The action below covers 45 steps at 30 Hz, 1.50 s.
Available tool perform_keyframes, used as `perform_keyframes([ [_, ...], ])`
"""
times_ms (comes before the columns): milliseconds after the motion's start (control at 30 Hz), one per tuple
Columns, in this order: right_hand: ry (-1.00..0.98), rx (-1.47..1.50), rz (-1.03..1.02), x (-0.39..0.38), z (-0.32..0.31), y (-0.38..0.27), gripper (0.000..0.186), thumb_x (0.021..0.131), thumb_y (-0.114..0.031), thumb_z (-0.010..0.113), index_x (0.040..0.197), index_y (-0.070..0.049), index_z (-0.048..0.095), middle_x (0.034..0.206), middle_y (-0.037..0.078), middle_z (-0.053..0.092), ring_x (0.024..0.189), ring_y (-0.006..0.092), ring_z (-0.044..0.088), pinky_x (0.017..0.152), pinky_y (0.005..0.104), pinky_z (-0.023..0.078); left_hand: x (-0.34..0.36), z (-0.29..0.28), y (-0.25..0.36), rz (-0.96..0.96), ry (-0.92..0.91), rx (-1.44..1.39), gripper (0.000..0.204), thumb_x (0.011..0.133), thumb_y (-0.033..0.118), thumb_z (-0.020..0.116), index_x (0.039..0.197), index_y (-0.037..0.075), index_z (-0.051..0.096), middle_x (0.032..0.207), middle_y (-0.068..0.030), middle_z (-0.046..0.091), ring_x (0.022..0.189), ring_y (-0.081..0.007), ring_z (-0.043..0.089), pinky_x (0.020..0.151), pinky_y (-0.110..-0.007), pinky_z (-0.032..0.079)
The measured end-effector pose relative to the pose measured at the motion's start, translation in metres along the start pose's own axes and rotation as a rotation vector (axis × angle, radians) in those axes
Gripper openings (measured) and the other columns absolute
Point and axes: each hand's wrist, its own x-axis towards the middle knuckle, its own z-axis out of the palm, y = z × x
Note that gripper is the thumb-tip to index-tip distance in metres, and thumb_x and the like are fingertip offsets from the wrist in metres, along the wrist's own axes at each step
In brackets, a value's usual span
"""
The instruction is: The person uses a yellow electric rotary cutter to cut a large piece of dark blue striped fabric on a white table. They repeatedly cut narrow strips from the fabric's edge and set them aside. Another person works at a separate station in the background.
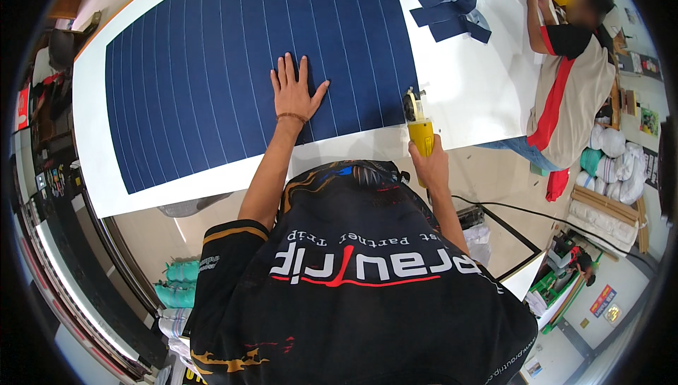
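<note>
lettered shirt (367,321), yel tool (421,135) in rt fingers (438,146)

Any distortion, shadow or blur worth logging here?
Head view: black fisheye rim, lines bowed across the navy cloth; soft shadow on the white table along the cloth's near edge; yellow handheld cutter fairly sharp, co-worker's head blurred.

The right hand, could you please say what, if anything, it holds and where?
The right hand grips the yellow cutter by its near end.
</note>
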Motion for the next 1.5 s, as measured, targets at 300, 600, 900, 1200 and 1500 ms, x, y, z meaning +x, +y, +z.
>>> perform_keyframes([
  [300,-0.031,-0.016,0.027,0.035,-0.004,-0.033,0.061,0.09,-0.055,0.072,0.122,-0.004,0.059,0.102,0.03,0.076,0.097,0.0498,0.075,0.084,0.0569,0.058,0.0,-0.003,0.002,-0.015,-0.01,-0.018,0.092,0.101,0.074,0.05,0.168,0.013,0.038,0.175,-0.0256,0.025,0.164,-0.0436,0.018,0.132,-0.061,0.014],
  [600,-0.03,-0.04,0.003,0.074,-0.005,-0.063,0.061,0.089,-0.056,0.072,0.12,-0.006,0.059,0.102,0.028,0.076,0.095,0.0488,0.075,0.082,0.0564,0.058,0.0,-0.005,0.002,-0.009,-0.017,-0.009,0.092,0.101,0.073,0.051,0.168,0.012,0.038,0.175,-0.0258,0.025,0.164,-0.0437,0.017,0.132,-0.061,0.014],
  [900,-0.019,-0.065,-0.022,0.111,-0.006,-0.096,0.062,0.089,-0.055,0.072,0.122,-0.003,0.06,0.107,0.03,0.075,0.101,0.0496,0.075,0.088,0.0555,0.06,0.0,-0.006,0.002,-0.017,-0.035,-0.015,0.092,0.101,0.074,0.05,0.168,0.012,0.038,0.175,-0.0262,0.024,0.164,-0.044,0.017,0.132,-0.061,0.013],
  [1200,-0.017,-0.099,-0.049,0.149,-0.008,-0.123,0.067,0.088,-0.054,0.071,0.128,-0.002,0.06,0.113,0.028,0.075,0.107,0.0466,0.075,0.093,0.0545,0.059,0.0,-0.005,0.002,-0.009,-0.022,-0.039,0.09,0.102,0.073,0.048,0.167,0.011,0.04,0.175,-0.0272,0.025,0.164,-0.0446,0.018,0.132,-0.061,0.013],
  [1500,-0.074,-0.087,-0.042,0.18,-0.015,-0.161,0.076,0.087,-0.056,0.073,0.136,-0.001,0.059,0.12,0.026,0.075,0.112,0.0434,0.074,0.095,0.0527,0.059,-0.001,-0.01,0.001,-0.024,-0.041,-0.046,0.091,0.101,0.073,0.05,0.167,0.011,0.039,0.175,-0.0271,0.023,0.164,-0.0446,0.016,0.132,-0.061,0.012],
])
